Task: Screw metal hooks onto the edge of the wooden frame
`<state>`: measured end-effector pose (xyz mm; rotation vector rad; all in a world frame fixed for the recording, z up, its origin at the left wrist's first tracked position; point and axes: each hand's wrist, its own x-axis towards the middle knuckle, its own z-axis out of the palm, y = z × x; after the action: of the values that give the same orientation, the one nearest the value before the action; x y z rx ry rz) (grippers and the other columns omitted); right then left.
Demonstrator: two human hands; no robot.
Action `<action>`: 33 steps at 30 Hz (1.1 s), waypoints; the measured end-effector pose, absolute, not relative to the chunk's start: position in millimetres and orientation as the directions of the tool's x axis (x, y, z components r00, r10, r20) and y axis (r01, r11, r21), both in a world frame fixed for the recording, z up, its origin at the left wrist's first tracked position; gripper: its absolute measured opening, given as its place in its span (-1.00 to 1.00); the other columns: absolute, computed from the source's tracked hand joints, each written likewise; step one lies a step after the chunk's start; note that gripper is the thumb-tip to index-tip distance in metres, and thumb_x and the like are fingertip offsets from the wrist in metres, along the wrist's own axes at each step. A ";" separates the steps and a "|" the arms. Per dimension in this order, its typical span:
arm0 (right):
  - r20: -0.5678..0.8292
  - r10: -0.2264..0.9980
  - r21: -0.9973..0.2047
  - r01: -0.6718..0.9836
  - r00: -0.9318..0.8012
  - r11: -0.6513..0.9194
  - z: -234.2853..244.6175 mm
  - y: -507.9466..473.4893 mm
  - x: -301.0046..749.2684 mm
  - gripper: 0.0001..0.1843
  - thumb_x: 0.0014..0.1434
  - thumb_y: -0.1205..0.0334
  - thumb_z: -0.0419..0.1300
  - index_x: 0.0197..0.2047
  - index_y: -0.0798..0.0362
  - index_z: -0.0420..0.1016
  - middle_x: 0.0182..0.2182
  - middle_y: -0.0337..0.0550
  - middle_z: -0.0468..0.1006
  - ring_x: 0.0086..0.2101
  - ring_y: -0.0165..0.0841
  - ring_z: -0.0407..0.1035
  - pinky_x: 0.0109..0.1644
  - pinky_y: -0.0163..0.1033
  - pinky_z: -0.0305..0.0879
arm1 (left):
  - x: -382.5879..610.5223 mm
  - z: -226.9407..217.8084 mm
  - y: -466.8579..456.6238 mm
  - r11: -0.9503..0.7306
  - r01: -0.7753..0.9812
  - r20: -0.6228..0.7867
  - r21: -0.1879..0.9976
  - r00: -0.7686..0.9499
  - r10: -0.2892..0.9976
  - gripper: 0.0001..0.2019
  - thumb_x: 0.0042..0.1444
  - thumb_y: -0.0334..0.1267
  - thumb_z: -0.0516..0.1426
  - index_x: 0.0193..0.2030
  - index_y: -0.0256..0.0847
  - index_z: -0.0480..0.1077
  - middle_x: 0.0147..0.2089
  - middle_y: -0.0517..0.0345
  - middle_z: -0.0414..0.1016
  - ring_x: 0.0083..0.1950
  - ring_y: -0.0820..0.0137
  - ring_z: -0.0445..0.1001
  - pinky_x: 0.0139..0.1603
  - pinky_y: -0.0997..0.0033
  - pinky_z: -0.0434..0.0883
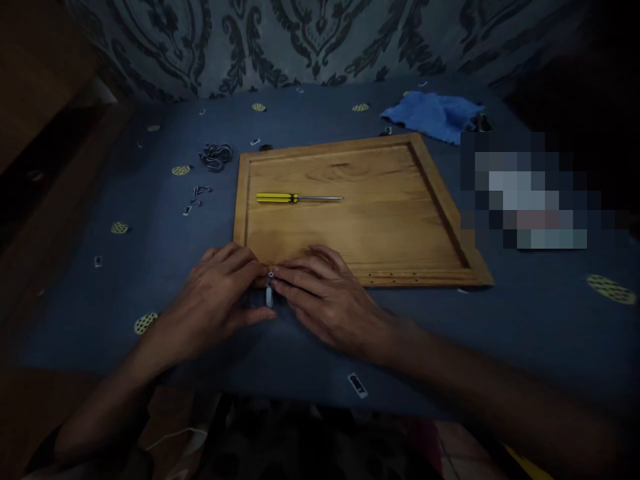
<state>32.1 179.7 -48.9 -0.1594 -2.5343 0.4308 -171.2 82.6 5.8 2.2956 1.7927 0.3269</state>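
A framed wooden panel (325, 230) lies flat on the blue cloth, with several small dark holes along its near edge. At the left part of that edge is a small metal fitting (269, 293), with a round ring at its top and a pale strip hanging below. My left hand (215, 287) holds it from the left, fingertips at the ring and thumb at the lower end. From the other side, the fingertips of my right hand (333, 293) press against it. My fingers partly hide how it sits on the edge. A yellow-handled screwdriver (299, 198) rests on the panel.
Several dark metal pieces (217, 157) lie in a heap left of the panel, with small screws (201, 191) nearby. A crumpled blue cloth (433, 115) is at the back right. A blurred-out patch (530, 200) covers something at the right. Wooden furniture (45, 87) stands at the left.
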 end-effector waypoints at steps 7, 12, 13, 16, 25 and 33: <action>0.485 0.177 -0.323 0.013 -0.856 0.946 -49.9 181.3 32.6 -0.66 0.38 0.37 0.06 0.14 0.05 0.51 0.08 -0.03 0.59 0.11 -0.17 0.37 0.28 0.26 0.16 | -171.0 4.7 83.0 -0.234 0.926 0.045 0.297 0.231 0.972 -0.60 0.18 0.10 0.19 -0.04 -0.18 0.38 -0.08 0.07 0.47 -0.04 0.23 0.37 -0.08 0.20 0.31; 0.478 0.171 -0.308 0.017 -0.862 0.951 -50.2 181.8 31.9 -0.68 0.41 0.36 0.03 0.12 0.10 0.51 0.08 -0.05 0.60 0.10 -0.15 0.39 0.27 0.28 0.16 | -171.5 4.4 83.1 -0.250 0.916 0.067 0.315 0.241 0.968 -0.59 0.20 0.11 0.16 -0.04 -0.19 0.37 -0.10 0.07 0.46 -0.06 0.23 0.37 -0.08 0.19 0.33; 0.476 0.168 -0.307 0.016 -0.863 0.952 -50.1 181.7 31.9 -0.68 0.41 0.36 0.03 0.13 0.10 0.50 0.08 -0.05 0.60 0.10 -0.15 0.38 0.27 0.29 0.15 | -171.7 3.9 83.4 -0.252 0.915 0.068 0.316 0.244 0.967 -0.59 0.21 0.11 0.16 -0.04 -0.20 0.37 -0.10 0.07 0.46 -0.06 0.23 0.37 -0.08 0.19 0.33; 0.468 0.166 -0.308 0.016 -0.868 0.951 -49.5 181.1 32.4 -0.69 0.41 0.34 0.05 0.12 0.04 0.51 0.08 -0.07 0.60 0.10 -0.17 0.38 0.29 0.29 0.12 | -171.4 2.9 83.5 -0.252 0.915 0.066 0.313 0.244 0.968 -0.58 0.21 0.12 0.15 -0.06 -0.22 0.39 -0.11 0.05 0.47 -0.07 0.22 0.38 -0.08 0.18 0.34; 0.472 0.162 -0.294 0.019 -0.866 0.956 -47.4 180.6 32.5 -0.68 0.40 0.37 0.03 0.12 0.09 0.49 0.03 -0.05 0.62 0.07 -0.17 0.39 0.28 0.26 0.13 | -193.9 38.6 94.5 -0.153 0.919 -0.009 0.362 0.168 0.986 -0.52 0.22 0.21 0.09 0.01 -0.15 0.44 -0.06 0.07 0.53 -0.02 0.21 0.47 -0.03 0.20 0.40; 0.479 0.161 -0.262 0.035 -0.863 0.965 -53.1 180.6 31.6 -0.66 0.37 0.37 0.08 0.16 0.06 0.47 0.06 -0.07 0.60 0.11 -0.21 0.38 0.32 0.21 0.11 | -237.1 15.2 171.5 -0.168 0.949 0.217 0.267 0.111 0.970 -0.62 0.30 -0.07 0.04 0.12 -0.25 0.39 0.06 -0.06 0.48 0.09 0.14 0.43 0.16 0.07 0.37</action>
<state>31.6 180.6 -53.1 -0.1389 -2.5976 0.3335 -237.1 171.5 15.2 2.2950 1.9859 0.5295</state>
